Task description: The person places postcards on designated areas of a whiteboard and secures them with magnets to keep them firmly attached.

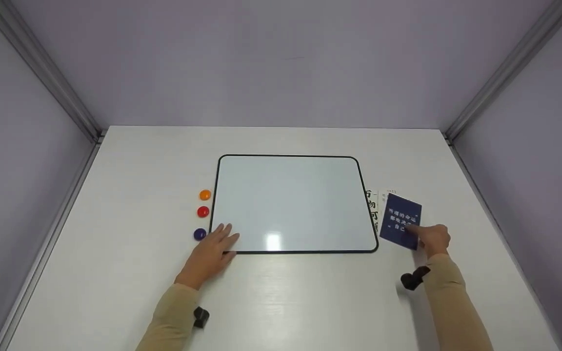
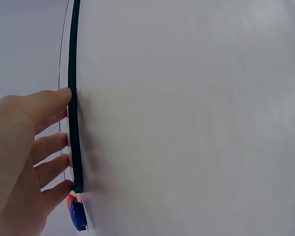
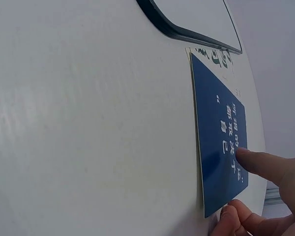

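A whiteboard (image 1: 291,200) with a thin black frame lies flat on the table. My left hand (image 1: 211,253) rests with spread, straight fingers on its near left corner; in the left wrist view the fingertips (image 2: 64,94) touch the dark frame. Off the board's right side, my right hand (image 1: 432,239) pinches a dark blue card (image 1: 398,219) printed with white Chinese characters. The thumb lies on top of the card and the other fingers are curled beneath its edge, as the right wrist view shows. Under the blue card, a pale card (image 1: 372,207) with large black characters partly shows.
Left of the board stand three round magnets in a column: orange (image 1: 205,195), red (image 1: 203,211) and dark blue (image 1: 200,234). Grey-purple panels (image 1: 271,63) with metal corner posts enclose the white table (image 1: 271,302) at the back and sides. Each wrist wears a small black camera.
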### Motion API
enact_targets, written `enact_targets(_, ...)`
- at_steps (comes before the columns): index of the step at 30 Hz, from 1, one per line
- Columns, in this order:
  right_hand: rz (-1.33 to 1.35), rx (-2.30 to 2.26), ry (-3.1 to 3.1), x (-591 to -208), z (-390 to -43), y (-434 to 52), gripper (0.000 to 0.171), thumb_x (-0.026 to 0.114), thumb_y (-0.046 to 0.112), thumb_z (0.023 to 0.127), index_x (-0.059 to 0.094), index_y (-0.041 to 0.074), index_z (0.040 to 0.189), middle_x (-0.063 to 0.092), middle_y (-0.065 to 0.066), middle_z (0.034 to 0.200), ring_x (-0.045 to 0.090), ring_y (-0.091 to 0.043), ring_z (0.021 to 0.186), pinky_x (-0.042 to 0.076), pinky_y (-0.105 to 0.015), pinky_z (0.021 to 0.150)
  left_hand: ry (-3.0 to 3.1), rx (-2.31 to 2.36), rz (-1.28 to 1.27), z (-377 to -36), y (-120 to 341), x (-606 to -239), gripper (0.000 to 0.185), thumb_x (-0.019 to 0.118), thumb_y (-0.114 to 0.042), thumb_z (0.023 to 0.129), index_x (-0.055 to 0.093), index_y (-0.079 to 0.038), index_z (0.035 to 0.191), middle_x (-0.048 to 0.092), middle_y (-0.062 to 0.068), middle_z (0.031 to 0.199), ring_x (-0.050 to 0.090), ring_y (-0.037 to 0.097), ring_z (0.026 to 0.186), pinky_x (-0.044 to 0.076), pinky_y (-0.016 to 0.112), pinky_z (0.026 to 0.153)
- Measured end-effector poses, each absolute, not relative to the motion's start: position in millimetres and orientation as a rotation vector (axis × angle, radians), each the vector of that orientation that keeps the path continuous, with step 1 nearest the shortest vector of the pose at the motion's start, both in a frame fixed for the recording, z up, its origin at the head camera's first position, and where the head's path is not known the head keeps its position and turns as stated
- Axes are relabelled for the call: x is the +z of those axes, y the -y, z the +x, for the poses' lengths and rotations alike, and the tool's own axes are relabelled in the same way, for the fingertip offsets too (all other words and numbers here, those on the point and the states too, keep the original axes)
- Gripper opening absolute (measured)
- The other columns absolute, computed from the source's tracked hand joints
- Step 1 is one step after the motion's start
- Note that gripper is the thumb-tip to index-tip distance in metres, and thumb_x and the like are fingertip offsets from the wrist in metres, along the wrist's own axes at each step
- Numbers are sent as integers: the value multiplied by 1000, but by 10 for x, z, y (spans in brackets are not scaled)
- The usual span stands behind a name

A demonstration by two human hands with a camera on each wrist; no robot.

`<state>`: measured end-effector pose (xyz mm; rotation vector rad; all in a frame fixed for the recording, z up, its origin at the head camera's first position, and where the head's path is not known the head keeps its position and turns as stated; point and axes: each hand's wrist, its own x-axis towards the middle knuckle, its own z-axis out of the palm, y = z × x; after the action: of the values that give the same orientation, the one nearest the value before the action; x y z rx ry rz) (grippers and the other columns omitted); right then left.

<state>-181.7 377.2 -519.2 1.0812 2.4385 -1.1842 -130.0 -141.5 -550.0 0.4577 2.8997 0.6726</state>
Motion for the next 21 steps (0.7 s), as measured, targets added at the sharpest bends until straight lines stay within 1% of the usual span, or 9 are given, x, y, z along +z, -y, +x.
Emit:
enact_targets(3,1079,-1200,-2433,-5190,-1824,-3753,82,65,32,88,29,-20,140,50,-29,129,48,-29,104,47,-39,94,-2901,670,456,-1295,1417,-5502,47,59,-25,96,51,-13,140,40,12,154,33,31,147,31,49,120)
enact_targets(6,1073,-1187,-2455,-5203,-1840,-3736,82,66,31,87,30,-21,139,49,-32,133,49,-30,104,47,-43,99,-2903,670,449,-1292,1419,-5513,47,59,-26,95,50,-14,140,39,11,155,33,31,147,31,49,120)
enact_targets(8,1084,-1192,-2458,-5211,-1842,-3724,81,67,30,87,30,-21,139,47,-33,137,50,-31,108,45,-45,106,-2903,670,448,-1291,1420,-5518,48,59,-27,95,50,-14,141,39,10,155,33,31,147,31,49,120)
enact_targets(11,1098,-1192,-2465,-5229,-1846,-3716,80,67,29,87,31,-21,138,46,-35,139,51,-33,113,43,-47,110,-2901,673,445,-1286,1422,-5521,48,59,-26,95,50,-14,140,39,10,155,33,31,147,31,49,120)
enact_targets(13,1099,-1204,-2467,-5234,-1840,-3713,79,67,27,87,31,-21,139,46,-35,139,51,-36,118,42,-48,112,-2894,667,440,-1283,1421,-5518,48,59,-27,95,50,-14,141,39,10,155,33,30,147,31,49,120)
enact_targets(16,1078,-1203,-2498,-5240,-1828,-3719,77,67,26,86,33,-22,137,47,-37,137,51,-39,119,42,-50,111,-2895,666,439,-1284,1417,-5515,48,60,-26,95,50,-13,141,39,10,155,33,31,147,31,49,120)
enact_targets(21,1050,-1211,-2526,-5240,-1812,-3729,74,66,25,86,36,-22,134,48,-37,134,54,-37,112,46,-49,106,-2899,666,446,-1287,1415,-5516,47,60,-24,94,52,-11,139,40,12,154,34,32,146,32,49,119)
